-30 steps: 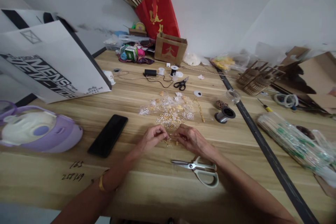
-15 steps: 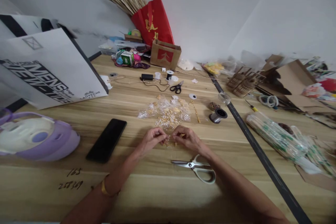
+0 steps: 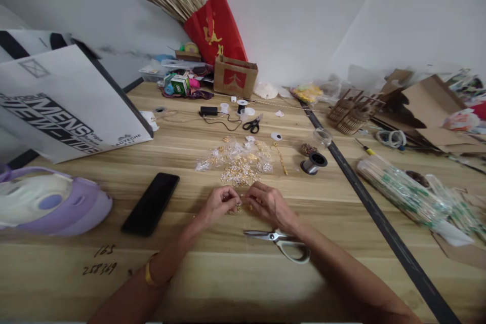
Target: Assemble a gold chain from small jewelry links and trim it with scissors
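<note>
My left hand (image 3: 220, 202) is pinched around small gold beads (image 3: 239, 208) that dangle at its fingertips. Close beside it, my right hand (image 3: 269, 203) has thumb and fingers pressed together, with a bit of gold at the tips too small to make out. Just beyond both hands lies a heap of gold and clear beads (image 3: 240, 172), with small clear plastic bags (image 3: 224, 153) behind it. White-handled scissors (image 3: 290, 248) lie under my right forearm, which covers part of a handle. To the right of the heap is a gold chain strip (image 3: 280, 158).
A black phone (image 3: 151, 204) and a purple-white appliance (image 3: 64, 202) are at the left, below a white box (image 3: 76, 101). A wire spool (image 3: 314, 163) stands right. Black scissors (image 3: 252, 124) lie farther back. Wrapped sticks (image 3: 402, 190) lie beyond the dark strip (image 3: 364, 200).
The view has shifted slightly. My right hand's fingers have turned a little and sit lower on the table; both hands stay close together over the same spot.
</note>
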`<act>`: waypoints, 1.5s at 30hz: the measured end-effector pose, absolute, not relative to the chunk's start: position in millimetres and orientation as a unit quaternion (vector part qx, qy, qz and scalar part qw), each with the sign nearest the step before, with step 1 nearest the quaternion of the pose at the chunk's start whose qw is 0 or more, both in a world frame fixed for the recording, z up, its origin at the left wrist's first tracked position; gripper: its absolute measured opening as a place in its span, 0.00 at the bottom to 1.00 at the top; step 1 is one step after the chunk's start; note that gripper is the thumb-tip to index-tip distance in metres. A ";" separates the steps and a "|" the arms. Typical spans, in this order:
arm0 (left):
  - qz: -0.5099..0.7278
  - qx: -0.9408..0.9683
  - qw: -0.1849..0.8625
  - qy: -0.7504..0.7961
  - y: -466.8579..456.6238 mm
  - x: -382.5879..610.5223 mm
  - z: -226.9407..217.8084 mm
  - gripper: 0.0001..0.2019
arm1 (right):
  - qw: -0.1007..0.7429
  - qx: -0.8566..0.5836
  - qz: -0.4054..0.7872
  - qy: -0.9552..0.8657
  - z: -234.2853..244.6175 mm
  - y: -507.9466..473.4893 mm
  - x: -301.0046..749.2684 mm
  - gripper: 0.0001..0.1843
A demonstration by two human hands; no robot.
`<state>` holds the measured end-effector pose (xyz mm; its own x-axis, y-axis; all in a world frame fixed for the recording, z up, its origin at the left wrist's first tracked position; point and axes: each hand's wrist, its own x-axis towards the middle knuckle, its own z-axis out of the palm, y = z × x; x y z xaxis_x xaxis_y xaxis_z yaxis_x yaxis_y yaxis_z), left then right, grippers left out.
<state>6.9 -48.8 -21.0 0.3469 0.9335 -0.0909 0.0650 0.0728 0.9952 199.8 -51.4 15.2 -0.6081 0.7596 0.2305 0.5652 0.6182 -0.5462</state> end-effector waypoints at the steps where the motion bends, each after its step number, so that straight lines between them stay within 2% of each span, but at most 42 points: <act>1: 0.364 0.577 0.585 0.439 -49.0 7.4 -21.2 0.11 | 0.215 -0.379 0.202 -0.877 16.3 -52.2 200.1 0.09; 6: 0.343 0.594 0.573 0.449 -50.6 10.2 -19.3 0.09 | 0.169 -0.371 0.135 -0.903 21.7 -56.0 199.3 0.10; 10: 0.321 0.617 0.552 0.459 -51.4 11.3 -20.9 0.07 | 0.170 -0.361 0.119 -0.909 20.1 -56.7 197.0 0.10; 20: 0.296 0.601 0.597 0.440 -50.0 11.8 -22.5 0.11 | 0.216 -0.371 0.261 -0.865 16.6 -51.9 198.1 0.08; 28: 0.285 0.588 0.622 0.432 -46.7 8.8 -18.7 0.08 | 0.243 -0.406 0.372 -0.798 3.0 -47.7 196.5 0.08; 45: 0.254 0.621 0.590 0.449 -42.9 11.7 -19.9 0.07 | 0.270 -0.364 0.388 -0.802 6.4 -47.1 198.1 0.08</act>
